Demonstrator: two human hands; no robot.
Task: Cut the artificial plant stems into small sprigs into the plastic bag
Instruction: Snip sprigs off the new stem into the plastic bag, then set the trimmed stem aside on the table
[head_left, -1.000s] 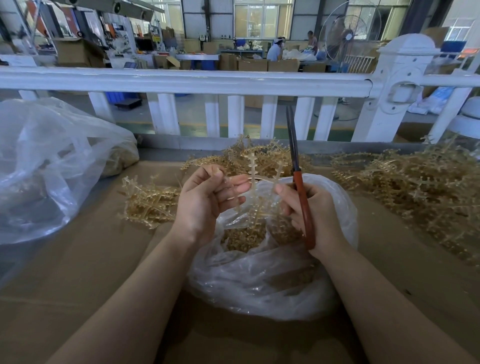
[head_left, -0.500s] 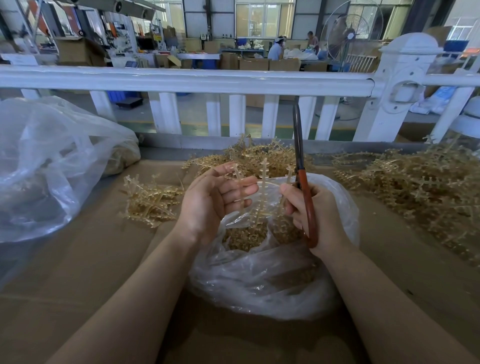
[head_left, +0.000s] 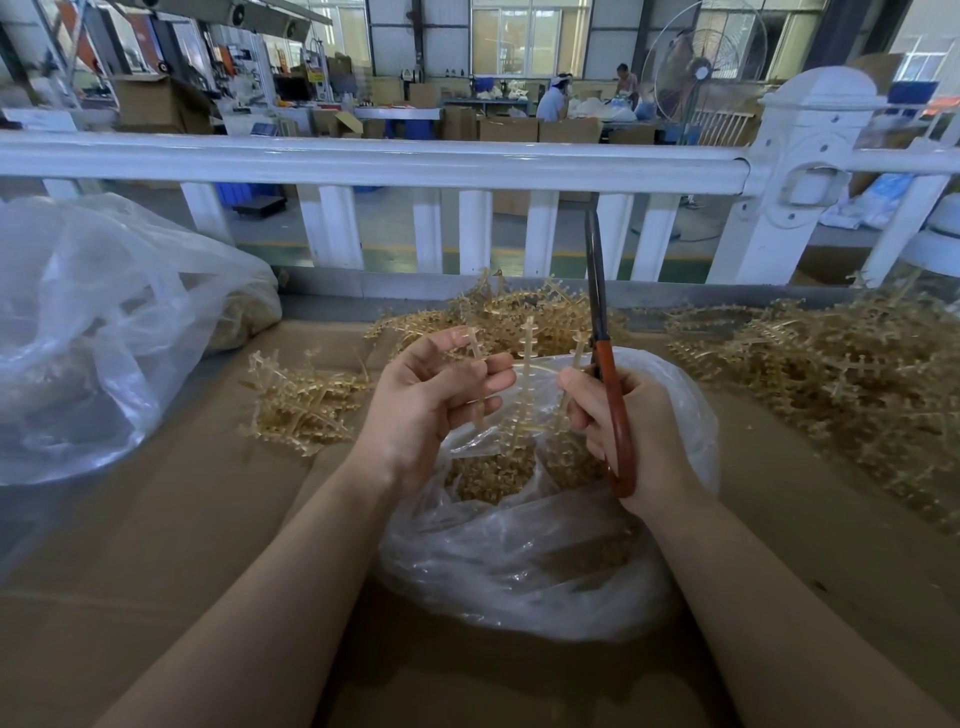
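Left hand (head_left: 431, 400) pinches a pale, translucent tan stem (head_left: 525, 384) with short side prongs, held above the clear plastic bag (head_left: 519, 561) of cut sprigs; right hand (head_left: 628, 426) grips red-handled scissors (head_left: 605, 364), blades pointing to 12 o'clock.

A white railing (head_left: 395, 163) fronts the cardboard-covered table (head_left: 156, 545) — beyond it, stacked boxes (head_left: 511, 130), a standing fan (head_left: 701, 67), bright windows (head_left: 530, 36).
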